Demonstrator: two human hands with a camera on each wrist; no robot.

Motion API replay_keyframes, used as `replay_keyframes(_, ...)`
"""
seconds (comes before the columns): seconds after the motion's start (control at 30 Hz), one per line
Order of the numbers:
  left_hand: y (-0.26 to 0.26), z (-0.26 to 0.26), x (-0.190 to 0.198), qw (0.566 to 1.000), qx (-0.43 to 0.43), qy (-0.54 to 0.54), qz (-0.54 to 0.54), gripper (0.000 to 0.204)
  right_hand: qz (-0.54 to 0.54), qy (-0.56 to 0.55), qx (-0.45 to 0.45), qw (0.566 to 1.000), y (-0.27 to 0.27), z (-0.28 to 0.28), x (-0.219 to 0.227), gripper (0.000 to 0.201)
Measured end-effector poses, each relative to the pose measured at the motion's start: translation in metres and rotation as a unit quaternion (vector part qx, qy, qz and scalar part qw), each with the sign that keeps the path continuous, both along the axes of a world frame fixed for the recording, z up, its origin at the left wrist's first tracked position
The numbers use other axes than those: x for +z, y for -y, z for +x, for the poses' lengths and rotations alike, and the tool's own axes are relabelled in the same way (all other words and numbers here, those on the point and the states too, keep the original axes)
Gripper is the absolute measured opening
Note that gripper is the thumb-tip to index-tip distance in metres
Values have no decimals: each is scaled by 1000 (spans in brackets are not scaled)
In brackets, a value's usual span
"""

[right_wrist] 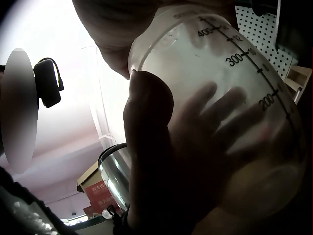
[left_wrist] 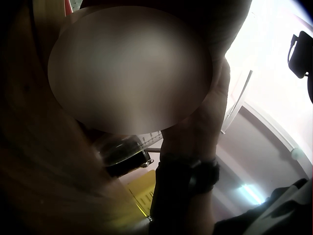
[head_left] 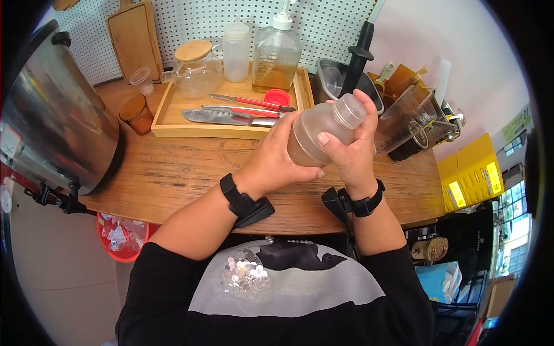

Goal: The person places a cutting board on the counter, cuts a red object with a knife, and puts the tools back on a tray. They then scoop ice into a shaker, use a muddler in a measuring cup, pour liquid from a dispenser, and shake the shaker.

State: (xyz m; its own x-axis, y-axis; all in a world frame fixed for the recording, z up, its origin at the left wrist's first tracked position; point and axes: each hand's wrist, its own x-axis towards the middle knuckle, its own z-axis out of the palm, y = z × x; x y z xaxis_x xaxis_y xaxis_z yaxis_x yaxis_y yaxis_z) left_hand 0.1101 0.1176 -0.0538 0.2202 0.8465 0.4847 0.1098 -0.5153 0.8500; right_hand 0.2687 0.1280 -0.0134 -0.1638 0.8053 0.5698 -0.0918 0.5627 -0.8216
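Observation:
A frosted bottle (head_left: 320, 130) is held tilted above the table's front half, its threaded neck toward the upper right. My left hand (head_left: 268, 155) grips the body from the left, thumb across the near side. My right hand (head_left: 355, 153) holds it around the shoulder and neck, with the thumb on the near side. In the right wrist view, measuring marks show on the bottle (right_wrist: 230, 103), and the left hand's fingers are visible through its wall. A red cap (head_left: 277, 97) lies in the wooden tray. Whether the bottle holds anything is unclear.
On the tray (head_left: 167, 132) are knives (head_left: 219, 117), a glass teapot (head_left: 198, 75), another frosted bottle (head_left: 236, 55) and a pump bottle (head_left: 277, 57). An amber cup (head_left: 137, 114) and large metal vessel (head_left: 63, 109) stand left; utensil containers (head_left: 404, 118) and a yellow box (head_left: 473, 173) right.

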Motion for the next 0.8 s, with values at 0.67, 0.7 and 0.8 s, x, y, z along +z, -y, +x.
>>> replay_keyframes(0.67,-4,-1,-6,984,-91,116,-99,94,-33,28,53,998,-8,7,9,88)
replay_keyframes(0.7,-5,-1,-7,994,-54,75,-53,94,-20,29,32,999,-6,5,8,89)
replay_keyframes(0.8,-3,-1,-5,1000,-4,30,-6,93,-12,31,1,999,-1,-1,6,91)
